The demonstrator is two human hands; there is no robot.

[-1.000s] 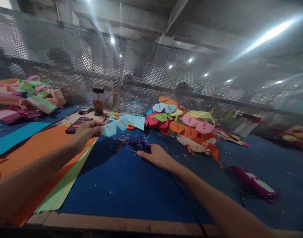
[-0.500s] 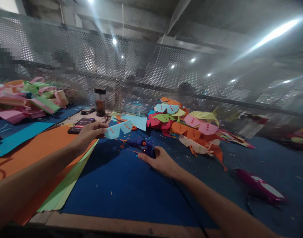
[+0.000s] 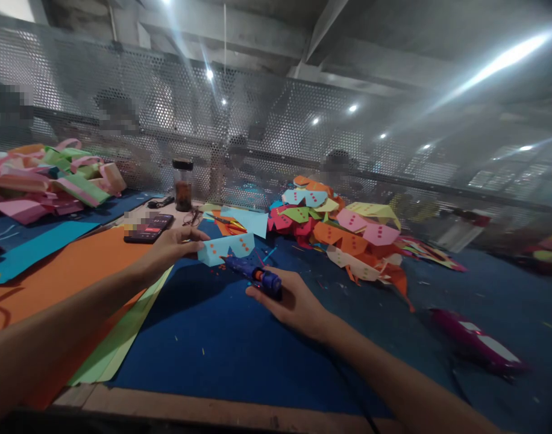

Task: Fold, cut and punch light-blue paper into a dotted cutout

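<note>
Pinched by its left end in my left hand (image 3: 181, 242) is a light blue paper mask (image 3: 226, 248) with orange dots on it. My right hand (image 3: 298, 301) is wrapped round a dark blue glue gun (image 3: 253, 276), its nozzle pointing up and left at the mask's lower edge. Whether the nozzle touches the paper I cannot tell. Small orange bits lie on the blue table surface below the mask. Behind the mask are scissors (image 3: 228, 223) with orange handles, beside a light blue paper sheet (image 3: 253, 222).
Dotted paper masks (image 3: 348, 232) are heaped at the back right. A purple glue gun-like tool (image 3: 477, 340) lies at the right. To the left are orange sheets (image 3: 86, 271), a phone (image 3: 149, 229), a dark-lidded jar (image 3: 182, 187) and folded paper pieces (image 3: 54, 178). Perforated metal panels stand behind.
My left hand and the mask have moved right and slightly down. The glue gun has tilted, and its nozzle is now close to the mask's lower edge.
</note>
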